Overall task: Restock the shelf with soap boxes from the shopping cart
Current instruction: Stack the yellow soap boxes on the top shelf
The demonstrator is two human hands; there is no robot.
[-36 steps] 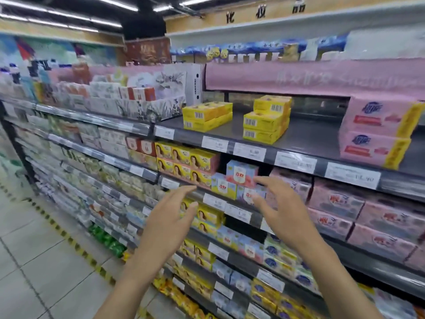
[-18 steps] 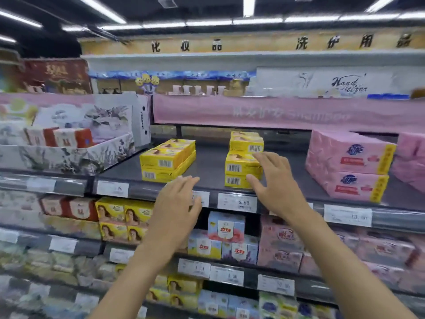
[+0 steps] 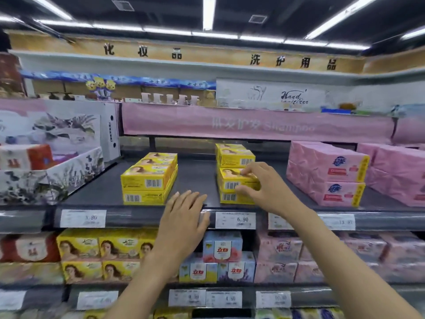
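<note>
Soap boxes [image 3: 149,178], yellow: two stacks on the dark shelf [image 3: 197,176] at frame centre; right stack [image 3: 234,157] three high at its front. Right hand [image 3: 266,189] at centre right, on that stack; fingers curled over the top of the middle box [image 3: 230,184], thumb against its front, pinching it. Left hand [image 3: 184,217] at lower centre; fingers straight, close together, lying over the shelf's front lip, holding nothing. Pink packs [image 3: 326,173] at right on the same shelf, apart from the stacks.

The right hand [image 3: 266,187] covers part of the stacked yellow cardboard soap boxes [image 3: 226,180]. Pink wrapped packs [image 3: 404,173] run off the right edge. The lower white price labels [image 3: 96,300] are too blurred to read.
</note>
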